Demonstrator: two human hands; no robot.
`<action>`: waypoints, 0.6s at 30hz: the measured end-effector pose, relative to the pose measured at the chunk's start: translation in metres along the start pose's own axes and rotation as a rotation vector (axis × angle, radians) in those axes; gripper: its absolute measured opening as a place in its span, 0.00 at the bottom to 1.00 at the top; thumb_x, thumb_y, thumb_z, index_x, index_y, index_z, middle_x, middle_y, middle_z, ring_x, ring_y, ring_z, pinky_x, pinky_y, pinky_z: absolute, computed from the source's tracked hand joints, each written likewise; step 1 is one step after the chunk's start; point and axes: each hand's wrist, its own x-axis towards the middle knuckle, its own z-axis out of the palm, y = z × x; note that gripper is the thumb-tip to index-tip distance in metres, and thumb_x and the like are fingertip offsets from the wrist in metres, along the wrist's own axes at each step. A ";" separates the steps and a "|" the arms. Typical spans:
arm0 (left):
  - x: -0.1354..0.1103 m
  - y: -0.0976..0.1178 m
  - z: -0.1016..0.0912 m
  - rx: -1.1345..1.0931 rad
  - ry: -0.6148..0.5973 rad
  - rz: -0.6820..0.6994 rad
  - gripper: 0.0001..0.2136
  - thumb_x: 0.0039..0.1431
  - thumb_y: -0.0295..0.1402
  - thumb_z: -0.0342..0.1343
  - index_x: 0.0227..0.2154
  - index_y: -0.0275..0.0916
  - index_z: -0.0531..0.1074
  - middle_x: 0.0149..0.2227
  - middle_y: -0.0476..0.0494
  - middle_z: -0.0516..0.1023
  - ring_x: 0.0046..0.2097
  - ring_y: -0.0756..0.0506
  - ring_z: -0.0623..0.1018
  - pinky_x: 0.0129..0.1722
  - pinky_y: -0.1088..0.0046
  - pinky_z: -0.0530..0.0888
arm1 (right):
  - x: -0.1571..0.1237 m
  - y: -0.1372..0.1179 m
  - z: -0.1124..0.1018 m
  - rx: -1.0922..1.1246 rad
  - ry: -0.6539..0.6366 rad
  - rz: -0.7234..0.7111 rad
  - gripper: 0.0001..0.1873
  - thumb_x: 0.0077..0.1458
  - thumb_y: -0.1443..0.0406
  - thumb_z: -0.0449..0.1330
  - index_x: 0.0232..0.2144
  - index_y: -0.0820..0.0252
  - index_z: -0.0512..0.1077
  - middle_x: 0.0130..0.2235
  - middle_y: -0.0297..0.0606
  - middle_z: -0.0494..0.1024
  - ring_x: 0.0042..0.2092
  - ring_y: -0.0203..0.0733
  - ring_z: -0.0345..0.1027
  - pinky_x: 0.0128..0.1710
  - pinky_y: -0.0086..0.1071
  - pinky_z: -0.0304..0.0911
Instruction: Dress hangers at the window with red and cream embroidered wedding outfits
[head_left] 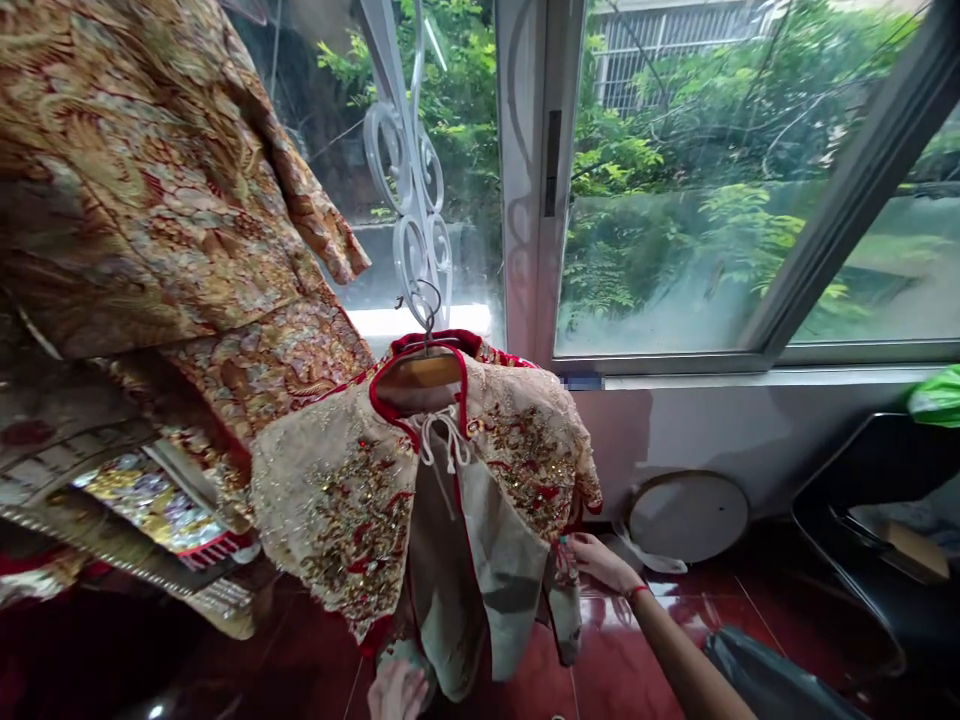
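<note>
A cream jacket with red trim and gold embroidery [352,500] hangs on a wooden hanger [420,372] hooked to a white scrolled window grille [409,180]. My right hand [596,560] reaches up from the lower right, and its fingers pinch the jacket's right sleeve edge. My left hand [397,690] shows only partly at the bottom edge, closed on the jacket's lower hem. A larger red and gold brocade robe [150,180] hangs at the upper left.
A window [675,180] looks onto green trees. A round flat white object [688,515] leans on the wall below the sill. A black chair [862,520] stands at right, a grey bag [765,680] lies on the red tiled floor.
</note>
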 end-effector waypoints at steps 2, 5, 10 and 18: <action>0.004 0.007 -0.017 -0.136 0.036 -0.036 0.09 0.53 0.21 0.51 0.32 0.44 0.66 0.27 0.51 0.76 0.29 0.47 0.79 0.32 0.71 0.77 | 0.007 0.006 -0.006 0.089 0.024 0.052 0.15 0.39 0.57 0.64 0.29 0.58 0.67 0.32 0.38 0.75 0.38 0.46 0.72 0.42 0.41 0.67; 0.008 0.031 -0.014 -0.276 -0.041 -0.092 0.06 0.56 0.25 0.48 0.31 0.42 0.66 0.32 0.45 0.78 0.34 0.45 0.82 0.35 0.68 0.78 | 0.011 0.014 -0.012 0.205 0.059 0.094 0.16 0.39 0.59 0.64 0.31 0.55 0.64 0.34 0.36 0.75 0.39 0.42 0.72 0.45 0.39 0.66; 0.019 0.055 -0.011 -0.259 -0.127 -0.282 0.06 0.60 0.32 0.49 0.28 0.40 0.68 0.27 0.45 0.77 0.28 0.43 0.79 0.28 0.66 0.76 | -0.001 0.020 -0.029 0.366 -0.097 0.189 0.11 0.46 0.59 0.63 0.31 0.57 0.67 0.38 0.40 0.77 0.42 0.44 0.73 0.48 0.41 0.66; 0.018 0.045 -0.024 -0.263 -0.105 -0.287 0.08 0.58 0.22 0.49 0.27 0.38 0.68 0.22 0.50 0.73 0.22 0.49 0.75 0.28 0.71 0.74 | -0.030 0.027 -0.002 0.450 -0.288 0.307 0.10 0.48 0.61 0.65 0.31 0.59 0.70 0.36 0.35 0.76 0.35 0.37 0.71 0.45 0.36 0.65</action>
